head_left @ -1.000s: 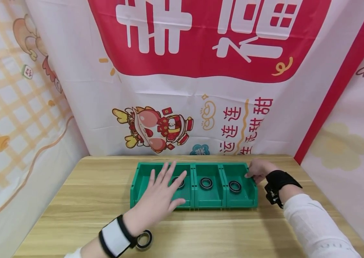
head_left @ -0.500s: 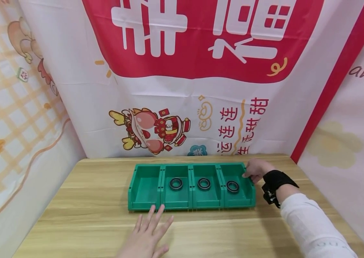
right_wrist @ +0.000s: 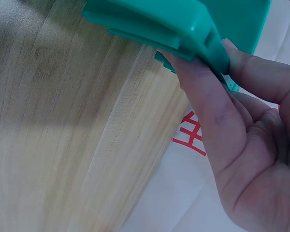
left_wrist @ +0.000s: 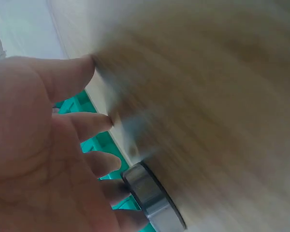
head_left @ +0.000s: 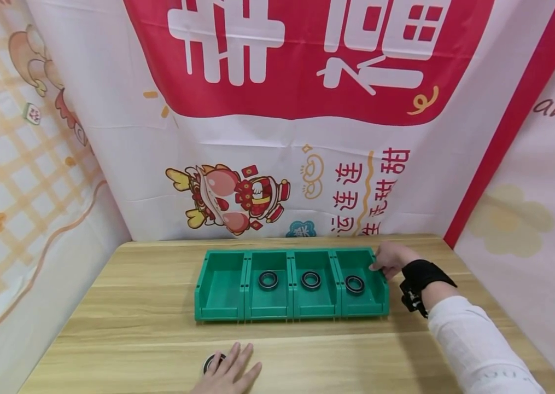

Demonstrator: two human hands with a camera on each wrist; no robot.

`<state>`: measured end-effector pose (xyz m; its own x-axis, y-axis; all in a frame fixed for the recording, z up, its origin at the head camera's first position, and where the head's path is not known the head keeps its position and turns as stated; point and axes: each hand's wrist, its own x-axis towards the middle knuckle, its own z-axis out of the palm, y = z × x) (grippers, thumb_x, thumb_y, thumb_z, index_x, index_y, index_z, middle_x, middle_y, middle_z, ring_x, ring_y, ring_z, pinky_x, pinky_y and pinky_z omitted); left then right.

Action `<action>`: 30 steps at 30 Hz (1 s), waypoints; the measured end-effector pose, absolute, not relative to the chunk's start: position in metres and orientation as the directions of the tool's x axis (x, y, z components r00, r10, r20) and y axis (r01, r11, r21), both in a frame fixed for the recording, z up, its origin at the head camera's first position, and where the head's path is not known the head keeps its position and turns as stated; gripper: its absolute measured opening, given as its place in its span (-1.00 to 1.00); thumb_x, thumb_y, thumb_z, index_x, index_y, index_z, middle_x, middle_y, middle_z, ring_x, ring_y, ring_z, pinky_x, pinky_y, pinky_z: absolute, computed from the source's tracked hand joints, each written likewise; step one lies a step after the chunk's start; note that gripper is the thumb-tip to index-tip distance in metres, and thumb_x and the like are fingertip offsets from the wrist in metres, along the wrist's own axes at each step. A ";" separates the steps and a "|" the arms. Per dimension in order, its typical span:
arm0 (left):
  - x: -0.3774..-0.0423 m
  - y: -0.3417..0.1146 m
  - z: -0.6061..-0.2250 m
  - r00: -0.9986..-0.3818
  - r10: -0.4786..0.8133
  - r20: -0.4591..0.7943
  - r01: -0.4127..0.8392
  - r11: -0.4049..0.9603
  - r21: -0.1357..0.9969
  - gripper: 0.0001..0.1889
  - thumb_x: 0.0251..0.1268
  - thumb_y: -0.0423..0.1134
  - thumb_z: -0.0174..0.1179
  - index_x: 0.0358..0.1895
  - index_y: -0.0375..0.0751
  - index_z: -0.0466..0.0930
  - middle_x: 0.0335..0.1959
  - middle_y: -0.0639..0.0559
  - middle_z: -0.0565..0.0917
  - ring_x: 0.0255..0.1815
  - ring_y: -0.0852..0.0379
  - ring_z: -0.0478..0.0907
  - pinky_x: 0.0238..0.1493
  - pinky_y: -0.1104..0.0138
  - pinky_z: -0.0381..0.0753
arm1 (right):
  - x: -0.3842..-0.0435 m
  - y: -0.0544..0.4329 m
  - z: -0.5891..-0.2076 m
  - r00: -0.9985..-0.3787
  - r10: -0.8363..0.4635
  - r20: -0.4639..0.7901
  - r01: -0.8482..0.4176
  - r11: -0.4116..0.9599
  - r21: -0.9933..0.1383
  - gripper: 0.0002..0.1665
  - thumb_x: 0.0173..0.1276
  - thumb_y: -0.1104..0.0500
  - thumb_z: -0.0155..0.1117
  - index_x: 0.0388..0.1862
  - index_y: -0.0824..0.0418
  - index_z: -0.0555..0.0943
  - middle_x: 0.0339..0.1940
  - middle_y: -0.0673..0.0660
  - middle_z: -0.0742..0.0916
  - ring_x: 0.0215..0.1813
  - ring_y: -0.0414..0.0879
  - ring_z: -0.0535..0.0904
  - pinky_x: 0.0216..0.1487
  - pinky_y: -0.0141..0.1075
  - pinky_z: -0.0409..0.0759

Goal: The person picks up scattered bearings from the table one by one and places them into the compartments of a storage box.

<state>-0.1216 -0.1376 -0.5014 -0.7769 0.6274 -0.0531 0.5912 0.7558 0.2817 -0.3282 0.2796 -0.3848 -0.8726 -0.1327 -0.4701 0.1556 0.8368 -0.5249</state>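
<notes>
My left hand [head_left: 228, 376] lies low over the table's front part, its fingers fairly straight and spread. Its fingers partly cover a ball bearing [head_left: 208, 363]; in the left wrist view two fingertips touch the side of this bearing [left_wrist: 157, 200]. A row of green bins [head_left: 268, 313] with four-sided compartments stands farther back. Single bearings lie flat in the second bin [head_left: 268, 289], the third and the rightmost. The leftmost bin shows just its green floor. My right hand [head_left: 391, 259] pinches the right wall of the rightmost bin between thumb and fingers, seen closely in the right wrist view.
The wooden table [head_left: 124, 317] ends at a printed cloth backdrop [head_left: 144, 164] just behind the bins. Cloth hangs along the left and right sides too. Bare wood shows in front of the bins and to their left.
My left hand has drawn back from above the bins toward the table's front and now rests over the loose bearing. The right hand keeps its grip on the bin wall.
</notes>
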 end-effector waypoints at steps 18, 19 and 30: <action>-0.130 -0.156 -0.491 -0.828 0.546 -0.125 0.476 0.804 0.356 -0.01 0.07 0.48 0.06 0.33 -0.33 0.39 0.38 -0.28 0.32 0.38 -0.31 0.22 0.07 -0.32 0.33 | -0.331 0.283 -0.387 -0.864 -0.144 -0.483 0.166 0.823 -0.543 -0.83 0.39 0.30 0.19 -0.40 0.28 0.44 -0.59 0.03 0.40 -0.53 -0.17 0.39 -0.39 -0.31 0.62; -0.130 -0.157 -0.491 -0.826 0.555 -0.101 0.491 0.796 0.354 -0.02 0.07 0.46 0.09 0.31 -0.35 0.40 0.36 -0.32 0.34 0.35 -0.33 0.26 0.06 -0.30 0.36 | -0.331 0.283 -0.387 -0.863 -0.143 -0.484 0.168 0.823 -0.543 -0.87 0.39 0.30 0.19 -0.36 0.31 0.47 -0.57 0.03 0.41 -0.52 -0.17 0.40 -0.38 -0.30 0.62; -0.141 -0.160 -0.472 -0.785 0.618 -0.040 0.584 0.760 0.285 -0.70 -0.01 -0.39 0.42 -0.12 -0.25 0.68 -0.21 -0.01 0.55 -0.22 0.07 0.46 -0.20 0.26 0.55 | -0.331 0.282 -0.384 -0.860 -0.144 -0.489 0.162 0.833 -0.529 -0.86 0.40 0.28 0.18 -0.22 0.39 0.50 -0.53 0.06 0.42 -0.48 -0.15 0.42 -0.34 -0.29 0.64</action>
